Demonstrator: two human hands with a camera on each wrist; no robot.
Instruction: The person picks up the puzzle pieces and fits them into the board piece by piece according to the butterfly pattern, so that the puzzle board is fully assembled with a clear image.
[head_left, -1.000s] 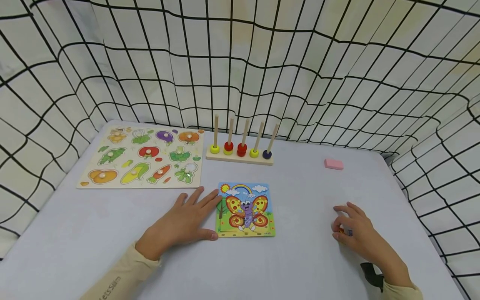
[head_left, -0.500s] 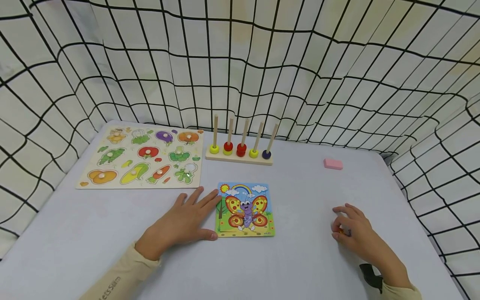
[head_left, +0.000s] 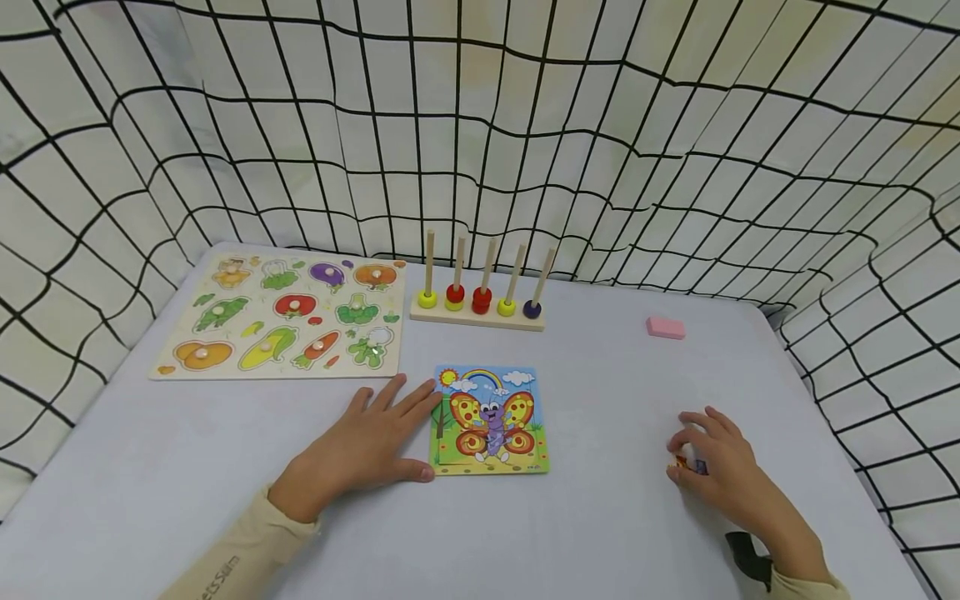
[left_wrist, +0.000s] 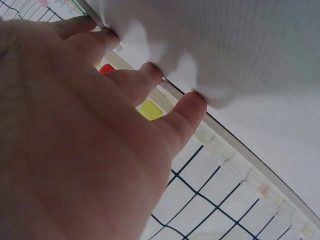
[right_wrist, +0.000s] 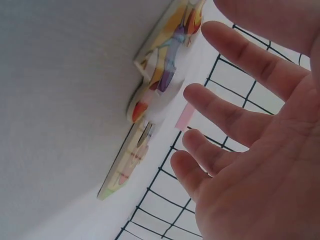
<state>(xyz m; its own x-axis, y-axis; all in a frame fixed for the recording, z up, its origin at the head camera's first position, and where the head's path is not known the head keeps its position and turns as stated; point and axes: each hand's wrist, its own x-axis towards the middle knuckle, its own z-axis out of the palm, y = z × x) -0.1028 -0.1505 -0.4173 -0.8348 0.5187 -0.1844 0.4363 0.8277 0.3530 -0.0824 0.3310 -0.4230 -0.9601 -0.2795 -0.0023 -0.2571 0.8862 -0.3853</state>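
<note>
A square butterfly picture puzzle [head_left: 492, 425] lies flat near the middle of the table. My left hand [head_left: 367, 446] rests spread at its left side, fingertips and thumb along that edge. Over on the right, my right hand [head_left: 716, 471] hovers with fingers bent loosely above small colourful puzzle pieces [head_left: 680, 463], which it partly hides in the head view. The right wrist view shows several flat pieces [right_wrist: 160, 65] on the tabletop, apart from the fingers [right_wrist: 240, 52], and nothing in the grasp.
A vegetable knob-puzzle board [head_left: 281, 317] lies back left. Beside it stands a wooden peg stacker [head_left: 477, 317] with red, yellow and dark rings. A pink block [head_left: 666, 327] sits back right. Black netting [head_left: 495, 125] rises around the table, with a dark strap [head_left: 748, 557] by the right wrist.
My right hand has shifted slightly to the right, and a bit more of the pieces beneath it shows. The left hand and the butterfly puzzle stay in place.
</note>
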